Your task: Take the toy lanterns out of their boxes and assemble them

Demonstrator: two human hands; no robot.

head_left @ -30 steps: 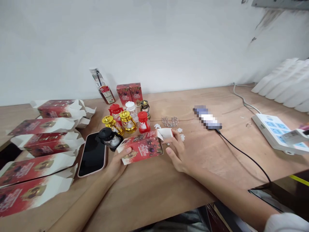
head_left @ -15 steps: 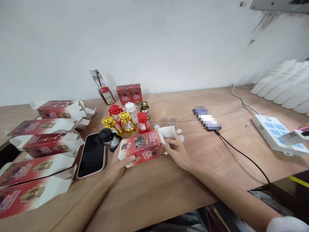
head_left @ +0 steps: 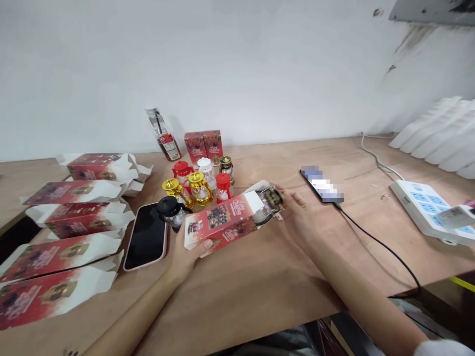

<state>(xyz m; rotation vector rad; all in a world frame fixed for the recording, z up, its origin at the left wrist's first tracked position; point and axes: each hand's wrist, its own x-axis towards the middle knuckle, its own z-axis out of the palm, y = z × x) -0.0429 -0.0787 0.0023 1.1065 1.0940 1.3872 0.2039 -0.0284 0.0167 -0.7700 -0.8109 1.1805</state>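
Observation:
My left hand point(head_left: 189, 247) is wrapped round the closed end of a red printed carton point(head_left: 222, 220), which is held tilted above the table. A dark bronze mini lantern point(head_left: 272, 200) sticks partly out of the carton's right end, beside the raised white flap. My right hand point(head_left: 297, 212) is at the lantern's top with its fingers stretched out; whether they touch it is hard to see. Close behind the carton stand a small red lantern point(head_left: 223, 188), a gold lantern point(head_left: 200, 190) and a black lantern point(head_left: 172, 212), among several others.
Several open cartons point(head_left: 63, 247) lie at the left beside a dark phone point(head_left: 146, 237). Two closed boxes point(head_left: 204, 147) and a bottle point(head_left: 167, 143) stand by the wall. To the right are a cabled phone point(head_left: 321, 185), a power strip point(head_left: 426, 207) and white stacked pieces point(head_left: 438, 133).
The bronze lantern has appeared at the carton's right end. My right hand has let go of the flap end and moved right, fingers extended. My left hand still holds the carton.

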